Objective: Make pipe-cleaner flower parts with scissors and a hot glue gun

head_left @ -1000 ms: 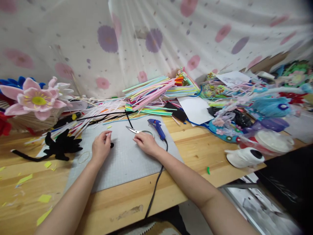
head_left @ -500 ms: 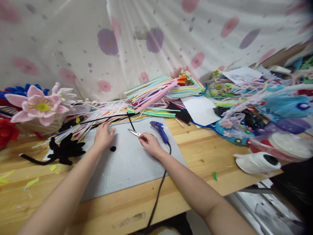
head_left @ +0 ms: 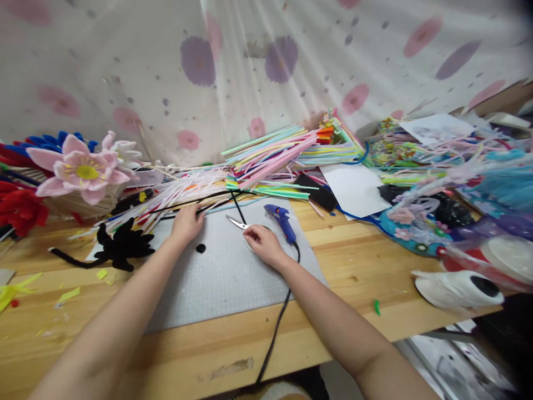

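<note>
While right hand touches scissors, left hand at mat edge, room between

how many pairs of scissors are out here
1: the scissors are over the grey mat, blades poking out past the right hand, left of the blue glue gun. Others could be hidden under the clutter behind.

No words, numbers, brands or signs can be read. A white sheet, well beyond the right fingers and off to their right, carries faint grey marks too blurred to make out.
</note>
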Action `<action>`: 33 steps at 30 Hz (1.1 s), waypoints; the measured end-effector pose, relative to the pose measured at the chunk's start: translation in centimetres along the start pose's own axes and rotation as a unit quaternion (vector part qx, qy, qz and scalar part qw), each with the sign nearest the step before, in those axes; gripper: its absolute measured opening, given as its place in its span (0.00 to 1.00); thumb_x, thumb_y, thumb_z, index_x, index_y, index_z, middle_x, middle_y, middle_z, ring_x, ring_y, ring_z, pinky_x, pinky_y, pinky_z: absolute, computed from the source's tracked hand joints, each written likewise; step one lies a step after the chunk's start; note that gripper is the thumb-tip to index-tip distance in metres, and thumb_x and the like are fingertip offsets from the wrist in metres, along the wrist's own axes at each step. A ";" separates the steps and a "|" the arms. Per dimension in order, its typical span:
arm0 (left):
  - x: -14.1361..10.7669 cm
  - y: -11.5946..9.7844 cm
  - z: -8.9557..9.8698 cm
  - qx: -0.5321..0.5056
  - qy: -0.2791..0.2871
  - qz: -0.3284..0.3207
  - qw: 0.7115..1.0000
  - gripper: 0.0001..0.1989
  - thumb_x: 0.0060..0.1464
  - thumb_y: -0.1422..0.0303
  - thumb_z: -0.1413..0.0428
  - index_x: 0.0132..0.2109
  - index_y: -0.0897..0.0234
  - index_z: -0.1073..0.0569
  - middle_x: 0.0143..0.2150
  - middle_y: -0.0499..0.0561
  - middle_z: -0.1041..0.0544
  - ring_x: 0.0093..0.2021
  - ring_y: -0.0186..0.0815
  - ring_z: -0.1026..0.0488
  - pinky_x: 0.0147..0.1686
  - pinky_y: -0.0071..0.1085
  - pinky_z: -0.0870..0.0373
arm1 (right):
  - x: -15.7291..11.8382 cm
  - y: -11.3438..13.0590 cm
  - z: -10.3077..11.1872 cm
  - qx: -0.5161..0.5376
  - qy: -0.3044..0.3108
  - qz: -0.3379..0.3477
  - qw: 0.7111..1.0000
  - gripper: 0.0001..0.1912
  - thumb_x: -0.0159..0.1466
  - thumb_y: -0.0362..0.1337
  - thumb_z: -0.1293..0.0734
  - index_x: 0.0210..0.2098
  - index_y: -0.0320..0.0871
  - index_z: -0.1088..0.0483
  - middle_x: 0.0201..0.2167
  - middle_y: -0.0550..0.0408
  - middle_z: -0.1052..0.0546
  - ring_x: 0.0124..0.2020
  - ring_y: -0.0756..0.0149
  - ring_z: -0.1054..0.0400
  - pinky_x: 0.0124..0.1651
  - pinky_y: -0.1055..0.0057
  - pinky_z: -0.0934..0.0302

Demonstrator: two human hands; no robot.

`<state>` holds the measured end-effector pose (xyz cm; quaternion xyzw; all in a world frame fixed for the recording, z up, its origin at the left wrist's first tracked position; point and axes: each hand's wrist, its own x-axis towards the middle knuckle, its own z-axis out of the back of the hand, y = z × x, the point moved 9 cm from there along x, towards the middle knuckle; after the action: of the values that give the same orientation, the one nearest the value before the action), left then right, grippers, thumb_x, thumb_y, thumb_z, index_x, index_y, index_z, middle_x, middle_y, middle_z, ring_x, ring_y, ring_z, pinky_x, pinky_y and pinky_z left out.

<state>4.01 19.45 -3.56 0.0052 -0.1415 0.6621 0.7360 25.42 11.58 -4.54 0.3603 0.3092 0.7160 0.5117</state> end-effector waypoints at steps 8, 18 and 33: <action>-1.7 0.6 1.0 -0.073 -0.036 -0.017 0.997 0.18 0.51 0.68 0.52 0.48 0.67 0.30 0.47 0.57 0.26 0.48 0.42 0.31 0.49 0.34 0.36 | -0.1 0.2 0.1 -0.003 -0.005 0.002 1.000 0.06 0.57 0.32 0.39 0.32 0.43 0.31 0.30 0.56 0.28 0.31 0.70 0.36 0.36 0.73 0.44; -1.3 0.9 1.1 -0.032 -0.056 -0.024 0.998 0.23 0.49 0.59 0.48 0.50 0.66 0.31 0.50 0.59 0.30 0.51 0.46 0.35 0.52 0.37 0.39 | 0.0 -0.1 0.1 -0.007 -0.013 -0.005 1.000 0.06 0.58 0.33 0.38 0.33 0.42 0.30 0.31 0.55 0.27 0.30 0.71 0.37 0.35 0.73 0.45; 1.9 2.2 2.5 -0.004 -0.075 -0.014 0.997 0.19 0.48 0.70 0.51 0.49 0.66 0.30 0.52 0.62 0.32 0.54 0.50 0.37 0.53 0.43 0.41 | 0.0 -0.1 0.1 -0.014 -0.011 -0.009 1.000 0.06 0.57 0.33 0.38 0.32 0.43 0.30 0.31 0.55 0.27 0.32 0.69 0.36 0.36 0.72 0.44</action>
<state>1.57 21.11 -1.16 0.0536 -0.1986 0.6487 0.7327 25.55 11.56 -4.53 0.3581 0.2963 0.7116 0.5268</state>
